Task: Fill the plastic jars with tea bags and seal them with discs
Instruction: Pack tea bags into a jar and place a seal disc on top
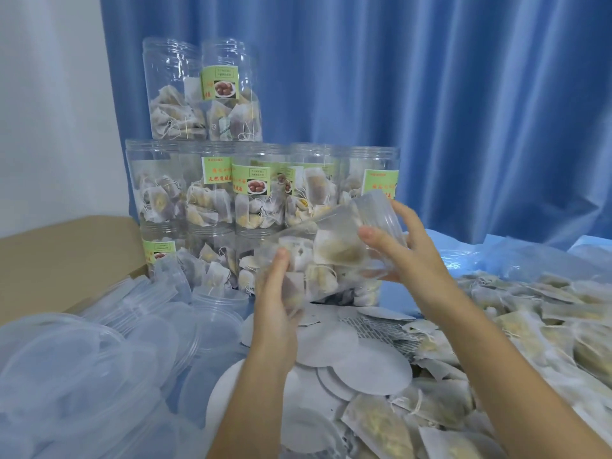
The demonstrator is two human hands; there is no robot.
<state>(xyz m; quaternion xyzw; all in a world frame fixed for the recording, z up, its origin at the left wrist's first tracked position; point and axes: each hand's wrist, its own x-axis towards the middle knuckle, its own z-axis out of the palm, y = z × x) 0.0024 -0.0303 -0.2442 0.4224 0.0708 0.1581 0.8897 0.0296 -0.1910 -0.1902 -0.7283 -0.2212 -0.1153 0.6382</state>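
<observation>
I see a blue curtain (430, 94) closing off the whole back, and just in front of it a stack of filled jars (231, 193) three tiers high, which walls in the far left. A brown cardboard flap (66, 253) bounds the left edge. The surface below is crowded: clear lids (82, 359) heaped at left, white discs (347, 352) in the middle under my wrists, loose tea bags (546, 326) spread across the right. The only free room is the air above these piles, where I hold the plastic jar (331, 253) tilted on its side, partly filled with tea bags, close in front of the stack. My left hand (278, 299) reaches up from below, fingers wrapped round the jar's lower left end. My right hand (407, 253) comes in from the right, thumb on top and fingers curled round the upper end.
</observation>
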